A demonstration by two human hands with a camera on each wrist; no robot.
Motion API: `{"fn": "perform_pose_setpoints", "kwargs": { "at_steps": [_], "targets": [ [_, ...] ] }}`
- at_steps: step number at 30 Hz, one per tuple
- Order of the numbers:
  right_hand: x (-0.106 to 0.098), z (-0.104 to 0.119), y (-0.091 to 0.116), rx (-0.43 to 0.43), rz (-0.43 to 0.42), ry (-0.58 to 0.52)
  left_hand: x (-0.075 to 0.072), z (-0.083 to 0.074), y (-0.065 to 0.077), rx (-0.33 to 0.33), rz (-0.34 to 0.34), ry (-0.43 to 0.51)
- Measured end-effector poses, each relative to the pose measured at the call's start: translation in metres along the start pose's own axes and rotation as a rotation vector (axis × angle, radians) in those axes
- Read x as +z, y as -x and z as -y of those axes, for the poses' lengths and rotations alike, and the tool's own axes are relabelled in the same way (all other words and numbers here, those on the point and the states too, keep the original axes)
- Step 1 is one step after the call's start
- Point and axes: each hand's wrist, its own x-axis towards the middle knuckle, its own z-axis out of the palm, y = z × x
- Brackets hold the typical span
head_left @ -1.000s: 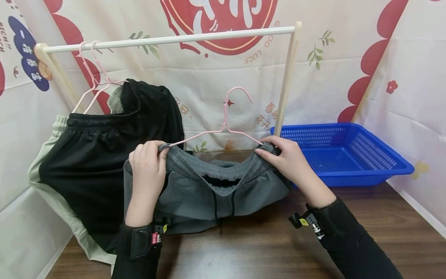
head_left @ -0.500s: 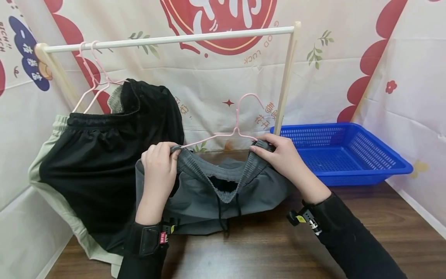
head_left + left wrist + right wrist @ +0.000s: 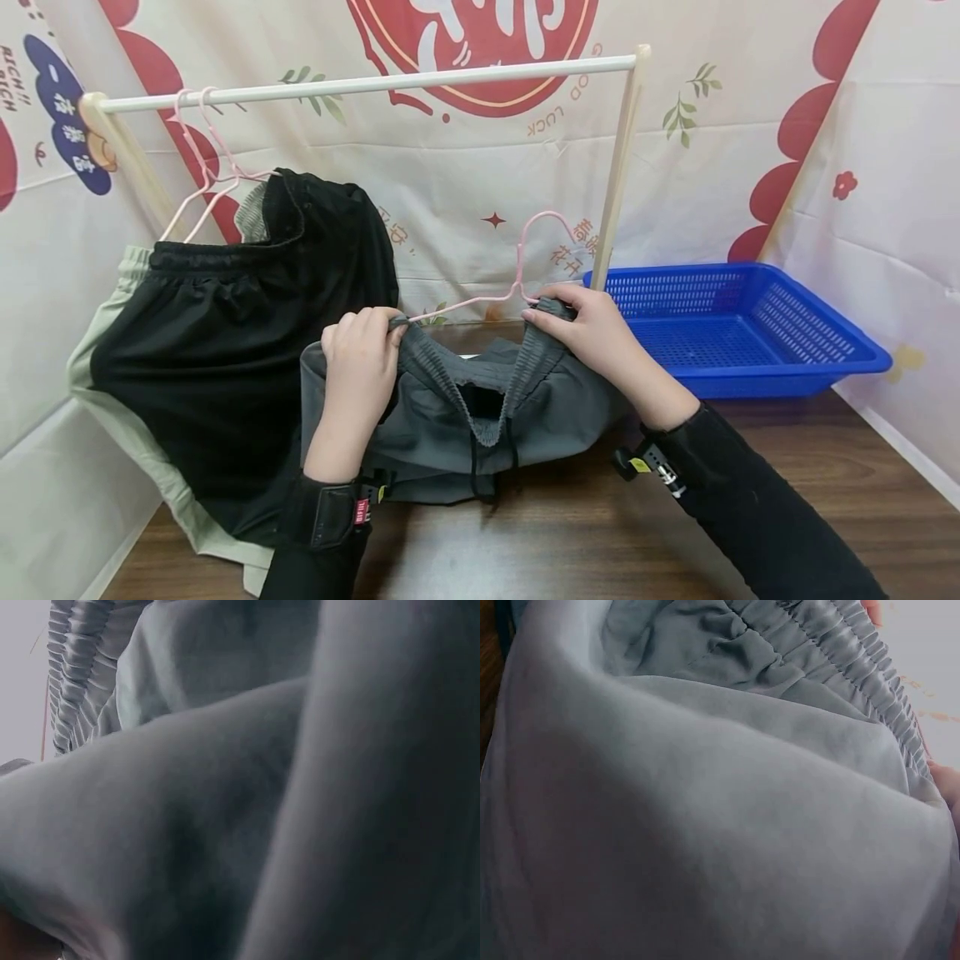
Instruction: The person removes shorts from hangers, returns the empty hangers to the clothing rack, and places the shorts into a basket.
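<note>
Grey shorts (image 3: pixel 442 400) with a gathered elastic waistband and dark drawstrings hang between both hands, their lower part on the table. A pink hanger (image 3: pixel 480 302) runs along the waistband, its hook up and leaning right. My left hand (image 3: pixel 356 375) pinches the waistband's left side together with the hanger's left end. At the right side of the waistband, my right hand (image 3: pixel 592 329) pinches the cloth near the hanger's right arm; that end of the hanger is hidden. Grey cloth (image 3: pixel 172 802) fills most of the left wrist view. In the right wrist view, fingertips (image 3: pixel 946 784) touch the waistband's edge.
A white rail (image 3: pixel 375 83) on wooden posts stands behind. On its left, two pink hangers (image 3: pixel 202 167) carry black shorts (image 3: pixel 225 333) and a pale green garment (image 3: pixel 131 425). A blue basket (image 3: pixel 735 333) sits at the right on the brown table (image 3: pixel 555 533).
The left hand has moved right, and the right hand slightly left, so the waistband is drawn narrower. The hanger has shifted right and its hook has dropped lower.
</note>
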Motion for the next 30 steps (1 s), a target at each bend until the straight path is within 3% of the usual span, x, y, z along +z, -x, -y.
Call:
{"fn": "perform_pose_setpoints", "kwargs": {
  "at_steps": [18,25,30],
  "targets": [
    [0.004,0.012,-0.007,0.048,0.071,0.098,0.008,-0.011,0.004,0.05,-0.009,-0.018],
    [0.0,0.015,-0.013,0.144,0.158,0.107,0.009,-0.014,0.004,0.088,-0.036,-0.003],
    [-0.003,0.021,-0.017,0.22,0.228,0.033,0.008,-0.015,0.004,0.084,-0.015,-0.002]
  ]
}}
